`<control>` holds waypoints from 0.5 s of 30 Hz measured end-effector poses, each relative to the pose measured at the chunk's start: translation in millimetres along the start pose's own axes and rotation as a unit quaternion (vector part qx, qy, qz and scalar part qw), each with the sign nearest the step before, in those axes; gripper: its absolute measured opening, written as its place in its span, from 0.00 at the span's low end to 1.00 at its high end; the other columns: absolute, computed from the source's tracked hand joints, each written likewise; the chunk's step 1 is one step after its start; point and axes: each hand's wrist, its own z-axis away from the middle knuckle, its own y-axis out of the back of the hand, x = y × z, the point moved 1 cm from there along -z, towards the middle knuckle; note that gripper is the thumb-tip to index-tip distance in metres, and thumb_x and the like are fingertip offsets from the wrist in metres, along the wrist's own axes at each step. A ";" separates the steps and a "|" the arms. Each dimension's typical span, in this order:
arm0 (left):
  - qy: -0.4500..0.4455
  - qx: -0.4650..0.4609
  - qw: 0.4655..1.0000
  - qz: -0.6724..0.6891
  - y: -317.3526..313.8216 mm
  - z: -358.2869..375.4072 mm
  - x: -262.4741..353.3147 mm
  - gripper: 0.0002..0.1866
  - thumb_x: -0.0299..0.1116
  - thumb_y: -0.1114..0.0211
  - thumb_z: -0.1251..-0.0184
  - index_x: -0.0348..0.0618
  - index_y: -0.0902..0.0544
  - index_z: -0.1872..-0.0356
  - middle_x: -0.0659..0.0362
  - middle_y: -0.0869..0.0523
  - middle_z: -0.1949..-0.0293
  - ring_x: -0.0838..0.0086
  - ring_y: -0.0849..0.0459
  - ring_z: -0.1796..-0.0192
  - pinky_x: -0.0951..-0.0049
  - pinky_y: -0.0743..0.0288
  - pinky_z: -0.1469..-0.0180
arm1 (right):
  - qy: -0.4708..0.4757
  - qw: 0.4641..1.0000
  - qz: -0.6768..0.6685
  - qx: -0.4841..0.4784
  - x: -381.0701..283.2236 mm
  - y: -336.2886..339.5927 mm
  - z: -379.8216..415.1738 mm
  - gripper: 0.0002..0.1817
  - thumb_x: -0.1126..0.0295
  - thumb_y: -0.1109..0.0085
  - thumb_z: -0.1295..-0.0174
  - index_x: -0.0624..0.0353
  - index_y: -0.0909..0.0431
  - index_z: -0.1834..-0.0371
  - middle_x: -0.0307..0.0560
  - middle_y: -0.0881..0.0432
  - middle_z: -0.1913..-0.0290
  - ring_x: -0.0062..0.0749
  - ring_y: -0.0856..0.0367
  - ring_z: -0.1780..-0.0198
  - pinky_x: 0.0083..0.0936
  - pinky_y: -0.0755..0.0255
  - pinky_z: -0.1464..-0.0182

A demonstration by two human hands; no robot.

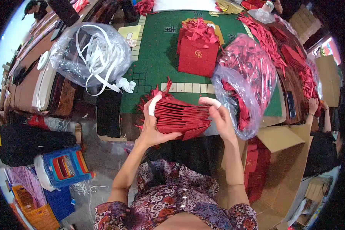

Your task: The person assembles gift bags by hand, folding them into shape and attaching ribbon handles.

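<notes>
A thick fanned stack of red paper gift bags [182,119] sits in my left hand [151,128], its thumb along the near side and a white-wrapped finger at the far left. Red ribbon handles bunch up behind the stack. At the stack's right end is my right hand [223,122], its fingertips right at the bag edges. One of its fingers, also wrapped in white, stretches left over the corner, apart from the digit below it. Beyond my hands a red bag with gold lettering [197,57] stands upright on the green table mat [155,50], topped with red ribbons.
A clear plastic bag of white ribbon [103,57] lies at left, and a plastic bag of red ribbon [249,73] at right. An open cardboard box [283,172] beside my right arm contains red bags [257,168]. Another person's hands [314,105] are at far right.
</notes>
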 end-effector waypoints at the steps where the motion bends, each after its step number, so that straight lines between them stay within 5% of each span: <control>1: -0.011 -0.007 1.000 -0.010 0.3 -0.8 1.0 0.68 0.49 0.12 0.68 0.37 0.45 0.24 0.46 0.38 0.30 0.51 0.41 0.25 0.53 0.43 0.24 | 0.038 0.999 0.018 0.002 -2.6 -7.3 -3.3 0.16 0.68 0.48 0.25 0.67 0.21 0.41 0.46 0.17 0.42 0.29 0.22 0.40 0.27 0.32 0.36; 4: 0.009 -0.010 0.999 0.048 -2.5 1.1 -3.0 0.68 0.49 0.12 0.68 0.38 0.46 0.24 0.46 0.40 0.29 0.52 0.41 0.24 0.54 0.42 0.24 | 0.070 0.983 0.172 -0.012 -20.1 -18.0 -7.9 0.13 0.71 0.48 0.26 0.62 0.19 0.45 0.45 0.16 0.49 0.27 0.21 0.45 0.25 0.30 0.41; 6: 0.023 -0.012 0.997 0.069 -4.5 4.2 -5.3 0.69 0.48 0.12 0.68 0.38 0.47 0.23 0.46 0.40 0.29 0.53 0.40 0.24 0.54 0.42 0.24 | 0.077 0.979 0.186 0.003 -24.5 -22.6 -8.7 0.12 0.71 0.47 0.27 0.60 0.18 0.47 0.48 0.17 0.53 0.35 0.19 0.49 0.29 0.29 0.42; 9: 0.032 -0.007 0.995 0.090 -4.6 2.3 -4.5 0.69 0.48 0.12 0.68 0.38 0.47 0.23 0.46 0.41 0.28 0.53 0.39 0.25 0.54 0.42 0.24 | 0.154 0.892 0.419 0.069 -49.3 -34.0 -6.8 0.13 0.69 0.41 0.33 0.59 0.19 0.47 0.54 0.19 0.51 0.54 0.22 0.49 0.40 0.29 0.43; 15: 0.086 -0.044 0.994 0.047 -2.6 10.3 -12.2 0.70 0.43 0.12 0.69 0.38 0.50 0.23 0.44 0.40 0.29 0.51 0.36 0.27 0.53 0.40 0.26 | 0.234 0.828 0.510 0.004 -31.5 -94.2 -19.5 0.26 0.62 0.40 0.36 0.58 0.26 0.35 0.52 0.21 0.42 0.49 0.26 0.38 0.53 0.39 0.31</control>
